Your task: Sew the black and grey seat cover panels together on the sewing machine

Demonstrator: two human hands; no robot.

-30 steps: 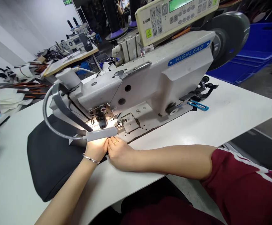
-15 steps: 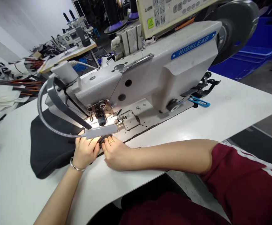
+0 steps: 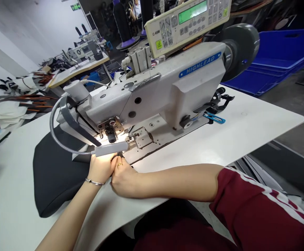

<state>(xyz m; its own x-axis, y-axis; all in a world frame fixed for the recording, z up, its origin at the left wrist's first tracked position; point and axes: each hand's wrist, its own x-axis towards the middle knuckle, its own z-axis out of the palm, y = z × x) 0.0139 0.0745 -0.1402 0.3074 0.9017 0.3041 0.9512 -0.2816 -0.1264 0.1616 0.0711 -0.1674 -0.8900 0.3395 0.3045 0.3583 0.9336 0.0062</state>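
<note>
Both hands (image 3: 112, 170) flat on blk fabric (image 3: 57, 174)

Two hands at work: left hand (image 3: 101, 169), right hand (image 3: 123, 177). One bracelet (image 3: 94, 182) on left wrist, one ring (image 3: 119, 165) on right hand. One black fabric piece (image 3: 54, 181). Two sewing machines: near one (image 3: 167, 87), far one (image 3: 85, 47). One gooseneck lamp (image 3: 110, 149). One control panel (image 3: 188, 19). One handwheel (image 3: 239, 47). Blue crates (image 3: 280, 66) stacked, number unclear.

Left hand (image 3: 101, 168) and right hand (image 3: 123, 177) side by side on the table (image 3: 246, 132), touching, lamp head (image 3: 111, 149) just beyond the fingers, sewing machine (image 3: 164, 87) behind it, fabric (image 3: 54, 174) lying left of the hands, bins (image 3: 280, 59) far right behind.
</note>
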